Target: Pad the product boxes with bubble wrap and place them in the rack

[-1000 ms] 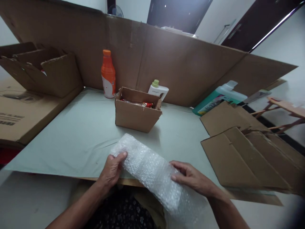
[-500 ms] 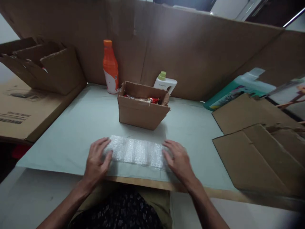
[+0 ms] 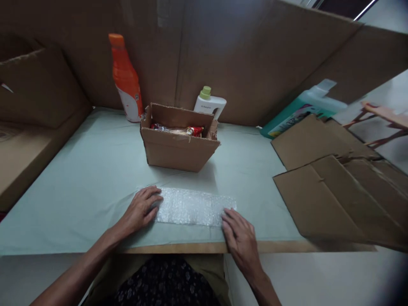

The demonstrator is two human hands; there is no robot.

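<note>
A clear strip of bubble wrap [image 3: 191, 207] lies flat on the pale green cloth near the table's front edge. My left hand [image 3: 140, 208] rests palm down over its left end, fingers stretched out. At the opposite end, my right hand [image 3: 238, 231] touches the lower right corner with its fingertips, the fingers slightly bent and not gripping. Just beyond the bubble wrap stands an open cardboard box [image 3: 180, 148], with red and clear shiny wrappers [image 3: 195, 131] showing inside it.
An orange bottle [image 3: 127, 85] and a white bottle with a green cap [image 3: 210, 102] stand behind the box. A teal jug [image 3: 302, 108] leans at the right back, near flattened cardboard [image 3: 331, 195]. Another carton [image 3: 38, 89] sits at left, and a cardboard wall [image 3: 229, 51] closes the back.
My left hand has moved from beside the bubble wrap onto its left end. My right hand has shifted down to the lower right corner. The strip looks flatter, and the camera view has turned.
</note>
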